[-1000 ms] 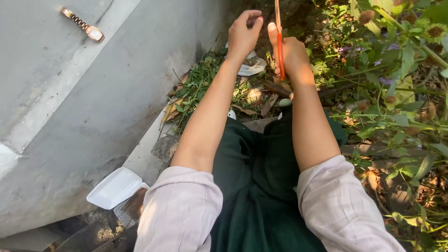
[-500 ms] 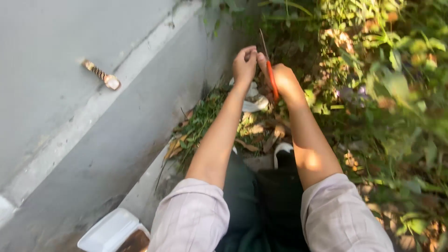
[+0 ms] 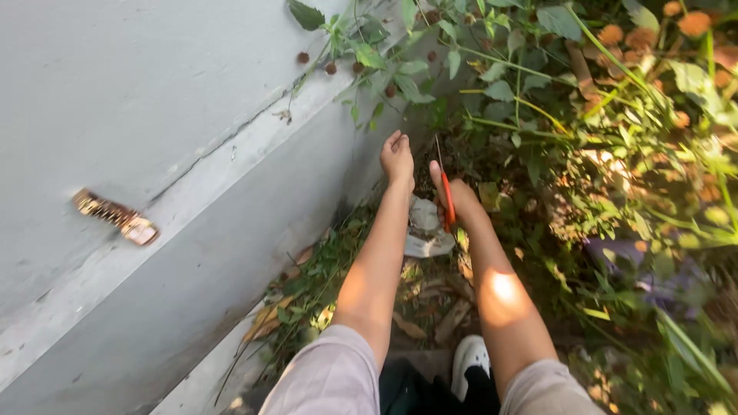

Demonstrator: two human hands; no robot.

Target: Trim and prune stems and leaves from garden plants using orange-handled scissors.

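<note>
My right hand (image 3: 455, 196) grips an orange-handled tool (image 3: 447, 201) whose thin blade points up toward the plant stems at the foot of the wall. My left hand (image 3: 397, 159) reaches forward beside it with its fingers close together, near the stems; whether it pinches anything I cannot tell. Both forearms stretch out from rolled-up pale sleeves. A crumpled white scrap (image 3: 425, 229) lies on the ground between my arms, among dry leaves and cut greenery (image 3: 307, 300).
A grey concrete wall (image 3: 138, 115) with a ledge runs along the left; a gold wristwatch (image 3: 117, 217) lies on the ledge. Dense green weeds with round brown seed heads (image 3: 615, 115) fill the right side. My white shoe (image 3: 469, 359) shows at the bottom.
Both hands have reached farther forward and lower toward the plants at the wall's base. The view has tilted up, so the white tray at lower left has left the frame.
</note>
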